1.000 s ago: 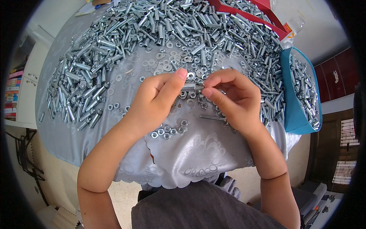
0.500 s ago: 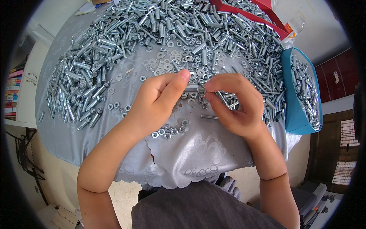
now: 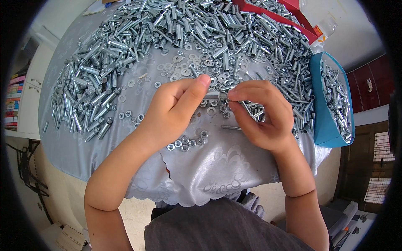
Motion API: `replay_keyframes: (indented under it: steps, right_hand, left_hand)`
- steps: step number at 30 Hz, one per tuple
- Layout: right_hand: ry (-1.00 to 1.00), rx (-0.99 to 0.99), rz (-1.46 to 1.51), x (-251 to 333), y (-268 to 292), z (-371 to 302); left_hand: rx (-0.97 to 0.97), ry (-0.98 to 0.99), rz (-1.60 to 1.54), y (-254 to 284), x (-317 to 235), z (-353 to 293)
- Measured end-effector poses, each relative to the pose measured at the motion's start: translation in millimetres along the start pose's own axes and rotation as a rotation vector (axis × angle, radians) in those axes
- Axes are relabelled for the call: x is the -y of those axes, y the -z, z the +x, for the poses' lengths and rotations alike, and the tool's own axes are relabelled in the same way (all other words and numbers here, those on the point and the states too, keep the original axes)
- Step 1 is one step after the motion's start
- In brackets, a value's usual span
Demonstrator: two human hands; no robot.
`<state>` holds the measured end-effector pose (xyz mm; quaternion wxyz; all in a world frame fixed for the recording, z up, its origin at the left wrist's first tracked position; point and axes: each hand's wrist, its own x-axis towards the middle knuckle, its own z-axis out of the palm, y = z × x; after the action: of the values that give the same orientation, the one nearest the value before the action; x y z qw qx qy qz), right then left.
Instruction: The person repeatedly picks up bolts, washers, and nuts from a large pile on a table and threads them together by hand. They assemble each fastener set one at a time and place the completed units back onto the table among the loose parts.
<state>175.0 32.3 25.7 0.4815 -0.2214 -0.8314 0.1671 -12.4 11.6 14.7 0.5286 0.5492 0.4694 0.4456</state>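
Note:
My left hand (image 3: pixel 171 106) is closed around the sleeve of a silvery expansion bolt (image 3: pixel 212 96), its thumb lying along the top. The bolt lies roughly level, with its threaded end pointing right. At that end my right hand (image 3: pixel 268 115) pinches with thumb and forefinger; whether a nut or washer sits between the fingertips is hidden. Below the hands, several loose hex nuts (image 3: pixel 184 142) rest on the grey tablecloth (image 3: pixel 226 167). A thin metal rod (image 3: pixel 231 127) lies by my right thumb. Flat washers (image 3: pixel 178 72) are scattered just beyond my hands.
Heaped bolts and sleeves (image 3: pixel 167 23) cover the table's far side and run down the left and right. A blue bin (image 3: pixel 324 125) full of bolts stands at the right edge. At the far right is a red box (image 3: pixel 310 33) of metal parts, beside a clear bottle (image 3: pixel 326 28).
My right fingertips have shifted slightly right and turned a little, so more of the bolt's thread shows. My left hand keeps its hold, nearly still.

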Motion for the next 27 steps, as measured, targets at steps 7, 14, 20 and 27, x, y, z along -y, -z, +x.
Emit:
replay_keyframes:
  steps: [7, 14, 20, 27]
  right_hand:
    - [-0.005, 0.016, 0.0, 0.9, -1.1, -0.8]
    - [0.011, 0.054, 0.013, -0.4, -2.3, -0.6]
    - [0.064, 0.071, 0.045, -6.3, 2.4, 0.3]
    - [-0.233, 0.091, 0.05, 10.3, 2.4, 3.9]
  left_hand:
    - [0.033, 0.021, 0.012, 0.7, -2.0, -0.6]
    - [0.068, 0.018, 0.027, -0.5, -0.5, -1.2]
    - [0.063, 0.145, -0.102, -0.1, -5.6, 1.3]
    - [-0.074, 0.157, -0.282, 5.2, -9.1, 7.6]
